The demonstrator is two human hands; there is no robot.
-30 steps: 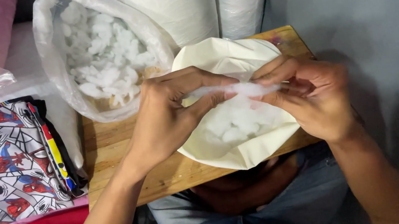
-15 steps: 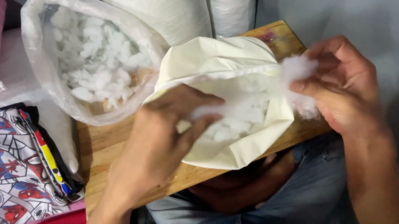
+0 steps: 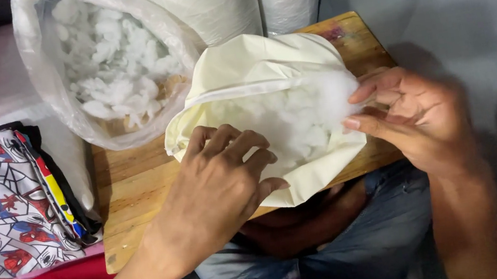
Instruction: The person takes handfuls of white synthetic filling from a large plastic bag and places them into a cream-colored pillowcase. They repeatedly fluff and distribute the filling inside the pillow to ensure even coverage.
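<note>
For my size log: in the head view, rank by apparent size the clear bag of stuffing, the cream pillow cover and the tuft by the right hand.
1. clear bag of stuffing and cream pillow cover: look alike, unranked.
2. tuft at the right hand: smallest.
</note>
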